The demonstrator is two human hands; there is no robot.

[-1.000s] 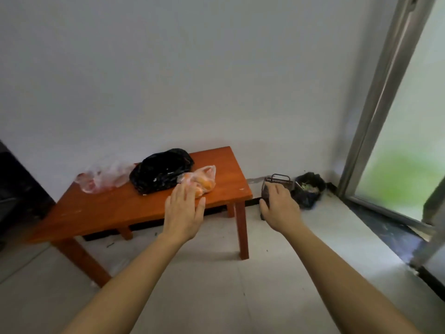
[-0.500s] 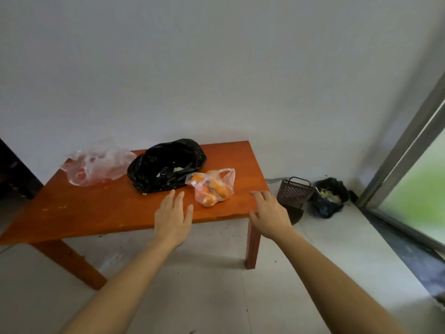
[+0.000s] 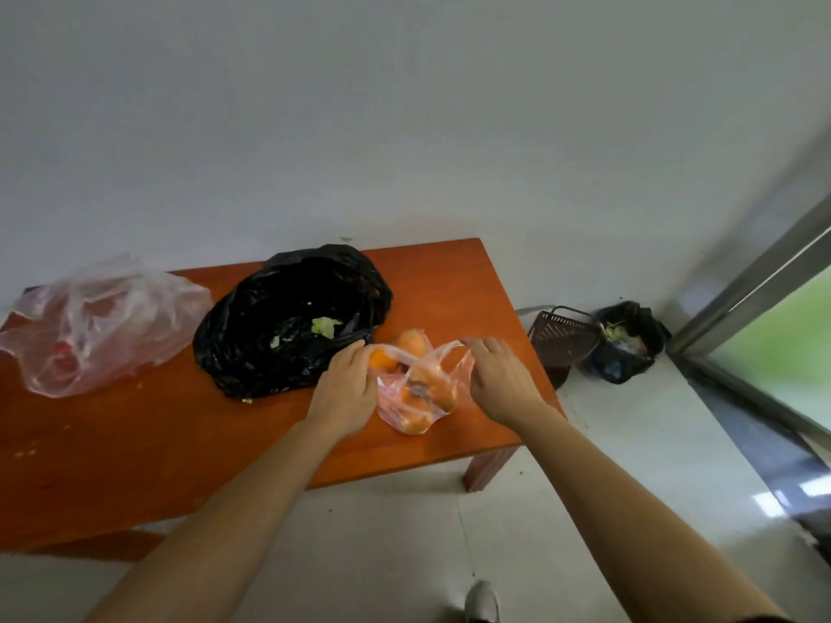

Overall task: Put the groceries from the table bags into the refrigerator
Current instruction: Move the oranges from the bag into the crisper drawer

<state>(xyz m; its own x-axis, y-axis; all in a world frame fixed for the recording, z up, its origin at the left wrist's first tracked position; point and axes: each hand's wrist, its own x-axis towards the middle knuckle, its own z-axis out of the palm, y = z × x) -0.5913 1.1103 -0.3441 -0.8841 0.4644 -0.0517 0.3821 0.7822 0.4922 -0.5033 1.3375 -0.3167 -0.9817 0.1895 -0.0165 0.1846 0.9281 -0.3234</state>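
Three bags lie on a low orange-brown wooden table (image 3: 148, 438). On the right is a thin clear bag of oranges (image 3: 416, 395). My left hand (image 3: 346, 388) pinches its left handle and my right hand (image 3: 501, 382) pinches its right handle, pulling the mouth apart. An orange (image 3: 410, 341) shows at the bag's top. A black plastic bag (image 3: 292, 321) lies open in the middle with green leaf scraps inside. A crumpled clear bag (image 3: 96, 323) with something red in it sits at the left. No refrigerator is in view.
A white wall rises behind the table. On the floor to the right stand a dark slatted basket (image 3: 564, 337) and a black-lined bin (image 3: 627, 341) with scraps. A metal-framed glass door (image 3: 764, 281) is at far right. My shoe tip (image 3: 481, 602) shows on the tiled floor.
I have come closer to the table. Both hands moved forward from the table's front edge onto the bag of oranges and took hold of its handles.
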